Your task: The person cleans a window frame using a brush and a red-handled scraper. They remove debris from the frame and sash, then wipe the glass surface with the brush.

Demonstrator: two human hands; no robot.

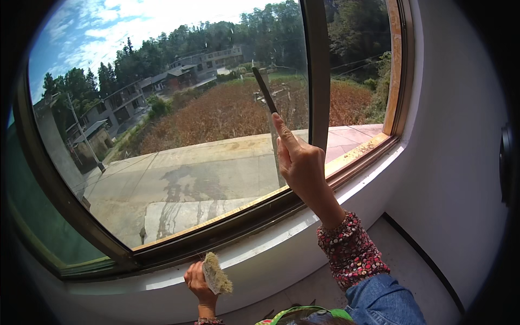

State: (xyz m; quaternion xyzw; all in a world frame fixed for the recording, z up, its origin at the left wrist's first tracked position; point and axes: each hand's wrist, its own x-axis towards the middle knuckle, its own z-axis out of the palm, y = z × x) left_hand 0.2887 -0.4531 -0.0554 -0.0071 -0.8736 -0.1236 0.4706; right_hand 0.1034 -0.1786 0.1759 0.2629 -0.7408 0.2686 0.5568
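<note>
My right hand (300, 160) is raised in front of the large window pane (211, 118). It grips a long, thin, dark blade-like tool (264, 90), with one finger stretched along its near end. The tool points up and slightly left over the glass; whether it touches the pane I cannot tell. Lower down, my left hand (197, 282) is closed around a brush (216, 274) with pale, stiff bristles facing right. That hand is at the white windowsill (256, 254), below the dark lower frame (219, 229). The brush's back is mostly hidden by the fingers.
A dark vertical sash bar (319, 73) stands just right of the pane, and the opening beyond it shows the field outside. A white wall (455, 122) rises on the right. Dark green glass (44, 211) fills the lower left.
</note>
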